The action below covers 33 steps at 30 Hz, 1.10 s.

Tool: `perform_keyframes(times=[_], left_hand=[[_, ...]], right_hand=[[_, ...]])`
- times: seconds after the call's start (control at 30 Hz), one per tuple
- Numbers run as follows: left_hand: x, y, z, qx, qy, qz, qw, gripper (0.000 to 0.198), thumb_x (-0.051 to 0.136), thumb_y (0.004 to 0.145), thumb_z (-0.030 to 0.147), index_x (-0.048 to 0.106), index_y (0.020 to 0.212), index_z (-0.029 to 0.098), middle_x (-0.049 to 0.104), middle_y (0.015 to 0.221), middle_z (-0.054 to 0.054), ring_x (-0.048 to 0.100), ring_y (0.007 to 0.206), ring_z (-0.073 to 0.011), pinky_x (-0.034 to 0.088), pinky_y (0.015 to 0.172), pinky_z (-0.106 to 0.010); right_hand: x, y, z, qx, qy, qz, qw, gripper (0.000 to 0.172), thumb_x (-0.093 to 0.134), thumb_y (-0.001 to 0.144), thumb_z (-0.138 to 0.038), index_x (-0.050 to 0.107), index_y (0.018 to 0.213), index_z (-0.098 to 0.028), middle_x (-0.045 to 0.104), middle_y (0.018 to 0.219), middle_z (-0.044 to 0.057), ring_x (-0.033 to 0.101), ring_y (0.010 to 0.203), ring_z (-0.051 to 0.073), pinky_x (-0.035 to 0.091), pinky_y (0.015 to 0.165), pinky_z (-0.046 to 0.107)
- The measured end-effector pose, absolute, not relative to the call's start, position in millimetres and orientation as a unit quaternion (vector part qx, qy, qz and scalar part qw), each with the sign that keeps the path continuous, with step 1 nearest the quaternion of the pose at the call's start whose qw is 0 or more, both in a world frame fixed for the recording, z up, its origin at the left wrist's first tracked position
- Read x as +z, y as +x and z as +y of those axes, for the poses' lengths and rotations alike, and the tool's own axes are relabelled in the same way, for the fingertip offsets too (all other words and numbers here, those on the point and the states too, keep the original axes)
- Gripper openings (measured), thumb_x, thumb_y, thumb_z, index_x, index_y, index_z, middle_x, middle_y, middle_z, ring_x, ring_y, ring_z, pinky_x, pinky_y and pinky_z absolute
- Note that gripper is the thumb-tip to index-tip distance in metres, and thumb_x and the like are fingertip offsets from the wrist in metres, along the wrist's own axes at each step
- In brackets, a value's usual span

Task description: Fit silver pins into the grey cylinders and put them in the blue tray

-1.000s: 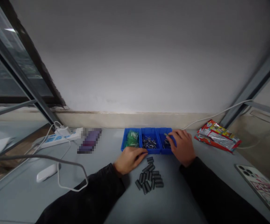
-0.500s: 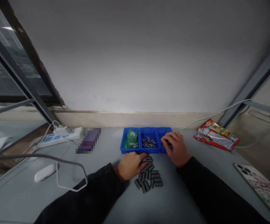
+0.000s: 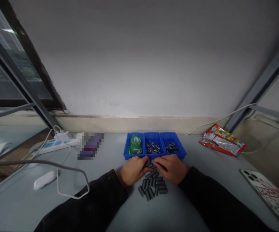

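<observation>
My left hand (image 3: 132,169) and my right hand (image 3: 172,167) meet fingertip to fingertip at the far end of a pile of several small dark cylinders (image 3: 153,188) on the grey table. Both hands have their fingers curled in a pinch; whatever is between them is too small to make out. Just beyond the hands stands a blue three-part tray (image 3: 164,139). It has green parts (image 3: 135,145) on the left, thin metal pins (image 3: 153,147) in the middle and small dark pieces (image 3: 172,148) on the right.
A white power strip (image 3: 58,144) with plugs, a white oval device (image 3: 44,179) and a looping grey cable (image 3: 69,180) lie at the left. A blurred purple object (image 3: 91,146) sits left of the tray. A red snack packet (image 3: 222,140) and a phone (image 3: 269,193) lie at the right.
My right hand has drawn back out of the tray's right compartment and come down to the pile. My left hand slid slightly right to meet it.
</observation>
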State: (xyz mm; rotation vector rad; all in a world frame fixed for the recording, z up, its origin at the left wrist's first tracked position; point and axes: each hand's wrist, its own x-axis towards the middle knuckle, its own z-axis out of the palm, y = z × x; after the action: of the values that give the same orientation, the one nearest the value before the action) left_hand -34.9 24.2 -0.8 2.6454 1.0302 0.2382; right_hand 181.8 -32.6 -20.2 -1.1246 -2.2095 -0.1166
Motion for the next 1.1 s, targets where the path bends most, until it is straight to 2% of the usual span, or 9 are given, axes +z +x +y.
perform_keyframes(times=[0.17, 0.33, 0.47, 0.67, 0.87, 1.1], left_hand=[[3.6, -35.9, 20.5, 0.108, 0.94, 0.297, 0.126, 0.017, 0.061, 0.097, 0.035, 0.062, 0.105, 0.021, 0.072, 0.09, -0.004, 0.071, 0.082, -0.023, 0.047, 0.065, -0.027], [1.8, -38.4, 17.8, 0.183, 0.949, 0.239, 0.096, 0.012, 0.058, 0.098, 0.031, 0.06, 0.103, 0.02, 0.071, 0.086, -0.001, 0.069, 0.075, -0.019, 0.045, 0.063, -0.026], [-0.9, -38.8, 16.6, 0.246, 0.943, 0.207, 0.083, 0.012, 0.059, 0.098, 0.032, 0.061, 0.1, 0.02, 0.068, 0.077, 0.001, 0.065, 0.067, -0.0157, 0.044, 0.06, -0.026], [2.2, -36.6, 15.5, 0.359, 0.912, 0.184, 0.075, 0.015, 0.06, 0.099, 0.029, 0.065, 0.108, 0.019, 0.068, 0.1, -0.007, 0.064, 0.091, -0.0194, 0.052, 0.078, -0.031], [-0.6, -37.8, 20.0, 0.389, 0.897, 0.159, 0.139, 0.015, 0.057, 0.099, 0.02, 0.064, 0.111, 0.017, 0.07, 0.095, -0.007, 0.065, 0.086, -0.0173, 0.053, 0.075, -0.029], [4.0, -37.4, 17.6, 0.415, 0.883, 0.161, 0.15, 0.014, 0.058, 0.098, 0.018, 0.065, 0.11, 0.017, 0.071, 0.096, -0.008, 0.065, 0.089, -0.0181, 0.053, 0.08, -0.032]], right_hand=[[-21.7, 181.7, -32.3, -0.024, -0.435, -0.848, 0.3, 0.025, 0.046, 0.103, -0.029, 0.067, 0.093, -0.02, 0.067, 0.075, 0.001, 0.061, 0.065, 0.014, 0.032, 0.061, 0.029], [-18.4, 181.0, -33.8, 0.003, -0.429, -0.854, 0.293, 0.025, 0.052, 0.102, -0.038, 0.065, 0.093, -0.019, 0.067, 0.076, 0.001, 0.063, 0.067, 0.016, 0.033, 0.061, 0.03], [-16.2, 178.9, -35.0, 0.016, -0.408, -0.856, 0.318, 0.02, 0.051, 0.102, -0.03, 0.063, 0.091, -0.018, 0.067, 0.079, 0.0, 0.064, 0.07, 0.015, 0.037, 0.063, 0.03], [-14.7, 176.7, -34.8, -0.022, -0.397, -0.831, 0.388, 0.017, 0.047, 0.105, -0.026, 0.061, 0.103, -0.017, 0.068, 0.086, 0.001, 0.066, 0.075, 0.015, 0.043, 0.067, 0.028], [-14.1, 174.2, -36.6, -0.054, -0.389, -0.809, 0.437, 0.01, 0.054, 0.101, -0.02, 0.061, 0.108, -0.021, 0.071, 0.096, 0.0, 0.069, 0.084, 0.012, 0.048, 0.074, 0.024], [-12.5, 173.9, -37.8, -0.057, -0.397, -0.807, 0.434, 0.016, 0.049, 0.103, -0.02, 0.062, 0.112, -0.02, 0.072, 0.1, 0.003, 0.07, 0.089, 0.014, 0.051, 0.078, 0.026]])
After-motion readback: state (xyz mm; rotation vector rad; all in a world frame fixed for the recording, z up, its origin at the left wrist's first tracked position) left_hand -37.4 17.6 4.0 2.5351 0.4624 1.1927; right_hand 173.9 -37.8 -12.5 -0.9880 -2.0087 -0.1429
